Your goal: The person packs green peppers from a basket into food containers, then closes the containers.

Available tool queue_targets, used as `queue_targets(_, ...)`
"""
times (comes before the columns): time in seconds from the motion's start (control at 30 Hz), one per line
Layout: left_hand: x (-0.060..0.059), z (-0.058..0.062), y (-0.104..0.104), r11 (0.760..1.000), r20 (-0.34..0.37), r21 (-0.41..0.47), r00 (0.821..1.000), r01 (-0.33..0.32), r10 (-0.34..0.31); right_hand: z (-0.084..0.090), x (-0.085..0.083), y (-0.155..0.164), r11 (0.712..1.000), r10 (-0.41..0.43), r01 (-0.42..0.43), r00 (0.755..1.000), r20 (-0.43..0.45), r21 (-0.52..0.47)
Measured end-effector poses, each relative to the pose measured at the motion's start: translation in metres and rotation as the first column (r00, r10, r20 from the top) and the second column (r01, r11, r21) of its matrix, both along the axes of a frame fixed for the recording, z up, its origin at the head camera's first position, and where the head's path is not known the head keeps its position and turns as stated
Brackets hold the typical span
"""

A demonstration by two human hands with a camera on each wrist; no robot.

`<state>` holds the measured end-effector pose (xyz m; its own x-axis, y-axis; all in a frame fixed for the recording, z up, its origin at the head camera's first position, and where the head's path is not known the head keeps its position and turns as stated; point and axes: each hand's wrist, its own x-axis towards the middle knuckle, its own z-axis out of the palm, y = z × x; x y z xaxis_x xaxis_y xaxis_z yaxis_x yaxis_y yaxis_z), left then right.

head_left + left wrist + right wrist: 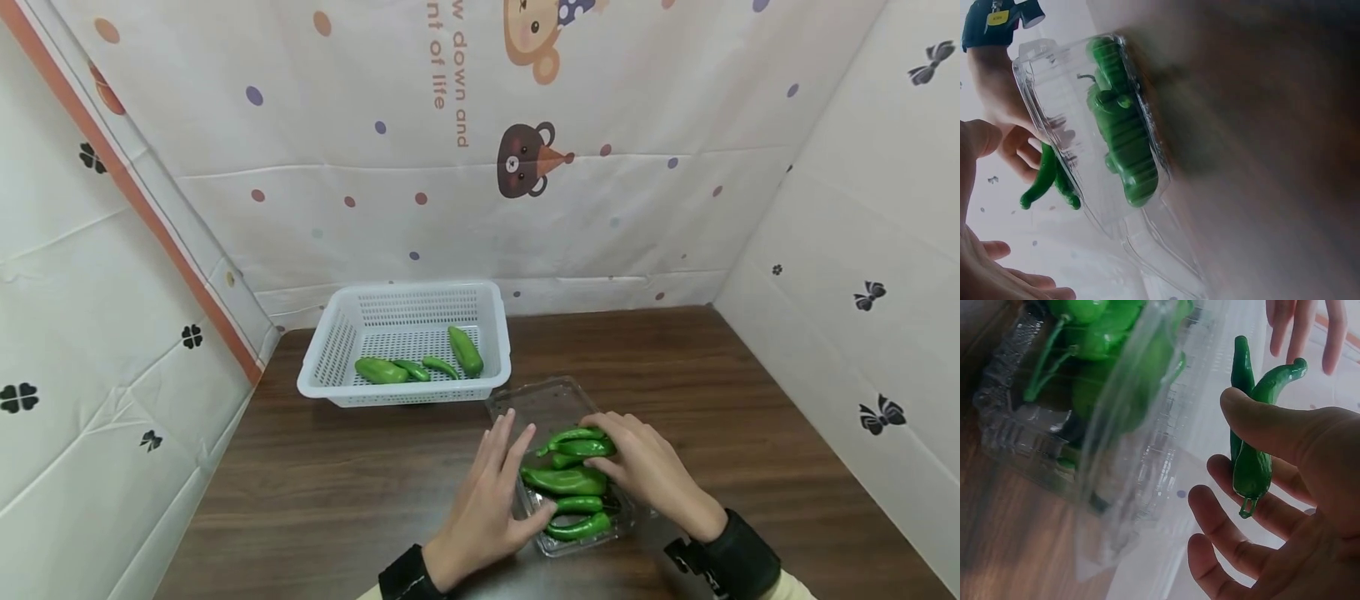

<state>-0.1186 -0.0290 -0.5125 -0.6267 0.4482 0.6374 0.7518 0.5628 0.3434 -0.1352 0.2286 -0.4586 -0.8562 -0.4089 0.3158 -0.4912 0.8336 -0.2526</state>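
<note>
Green peppers point(577, 444) sit pinched in our right hand point(645, 467) just above the clear tray point(555, 404), long axes running left-right; our left hand point(491, 500) rests flat-fingered against the tray's left side. The white basket point(408, 392) lies up-left, nearer the left hand. From the left wrist, the peppers point(1047, 178) hang outside the tray point(1085, 125). From the right wrist, thumb and fingers point(1260, 425) clamp two peppers point(1250, 462).

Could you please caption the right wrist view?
Right hand holds two green peppers beside a clear plastic box of peppers.
</note>
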Motion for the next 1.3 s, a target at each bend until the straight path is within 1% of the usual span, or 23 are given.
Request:
queue_targets(0.2, 0.003, 0.001, 0.006, 0.999, 0.007, -0.037, 1.000, 0.024, -0.024, -0.004, 0.002, 0.002, 1.000, 0.006, -0.006, 1.000, -0.005, 0.019)
queue_targets(0.3, 0.006, 0.000, 0.008, 0.997, 0.046, -0.072, 0.998, 0.036, -0.033, -0.006, 0.003, 0.003, 1.000, 0.000, 0.000, 1.000, -0.004, 0.026)
queue_targets(0.43, 0.010, -0.002, 0.010, 0.990, 0.088, -0.132, 0.996, 0.039, -0.027, -0.011, 0.003, 0.005, 0.999, 0.007, -0.007, 1.000, -0.008, 0.044)
queue_targets(0.53, 0.012, -0.004, 0.010, 0.982, 0.080, -0.185, 0.997, 0.039, -0.024, -0.016, 0.003, 0.006, 0.998, 0.016, -0.015, 1.000, -0.018, 0.066)
queue_targets(0.63, 0.012, -0.004, 0.009, 0.972, 0.103, -0.228, 0.994, 0.055, -0.032, -0.020, 0.005, 0.008, 0.996, 0.020, -0.017, 0.999, -0.035, 0.085)
queue_targets(0.73, 0.011, -0.002, 0.007, 0.965, 0.156, -0.251, 0.987, 0.079, -0.040, -0.021, 0.006, 0.009, 0.996, 0.017, -0.014, 0.999, -0.037, 0.093)
queue_targets(0.87, 0.009, 0.000, 0.005, 0.961, 0.198, -0.259, 0.979, 0.098, -0.047, -0.020, 0.006, 0.009, 0.994, 0.012, -0.009, 1.000, -0.029, 0.106)
queue_targets(1.03, 0.006, 0.001, 0.002, 0.959, 0.180, -0.253, 0.980, 0.124, -0.079, -0.019, 0.008, 0.009, 0.991, 0.019, -0.014, 0.999, -0.039, 0.130)
queue_targets(1.17, 0.001, 0.003, -0.004, 0.952, 0.156, -0.265, 0.981, 0.151, -0.113, -0.018, 0.010, 0.009, 0.990, 0.024, -0.018, 0.999, -0.039, 0.142)
queue_targets(1.3, -0.003, 0.005, -0.010, 0.943, 0.192, -0.268, 0.970, 0.197, -0.148, -0.017, 0.012, 0.008, 0.990, 0.024, -0.021, 0.999, -0.021, 0.141)
